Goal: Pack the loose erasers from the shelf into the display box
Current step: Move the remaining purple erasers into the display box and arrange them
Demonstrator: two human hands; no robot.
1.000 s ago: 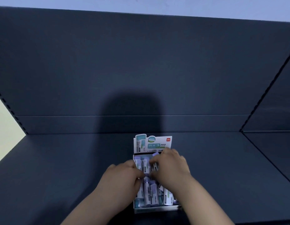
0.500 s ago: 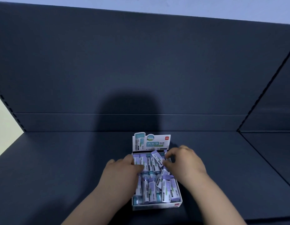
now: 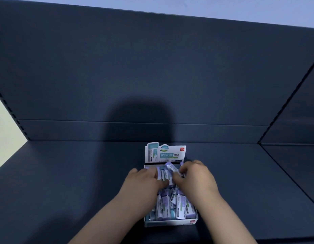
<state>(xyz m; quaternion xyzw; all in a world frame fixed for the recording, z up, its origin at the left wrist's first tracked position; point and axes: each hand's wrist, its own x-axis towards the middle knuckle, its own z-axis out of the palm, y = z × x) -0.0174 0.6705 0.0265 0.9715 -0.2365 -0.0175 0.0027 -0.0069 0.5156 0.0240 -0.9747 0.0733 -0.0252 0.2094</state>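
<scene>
The display box sits on the dark shelf at about 6 o'clock in the view, close to the front edge. It is a small white cardboard tray. At its 12 o'clock end a printed header card stands upright in white and teal, with a red logo in its corner. Inside, the erasers are packed in rows; they are small blocks in white, lilac and teal wrappers. Most lie lengthwise, and a few near the middle sit crooked.

The left hand reaches in from 7 o'clock and lies over the back left row, fingers on the wrappers. I cannot tell whether it grips one. The right hand comes in from 5 o'clock with its fingers curled, pinching a tilted eraser that sticks up toward 11 o'clock just below the header card.

Half a second ago the hands had a gap of wrappers showing between them. Now the left has slid further over the box and their thumbs nearly meet at the middle. The box itself has not shifted on the shelf.
</scene>
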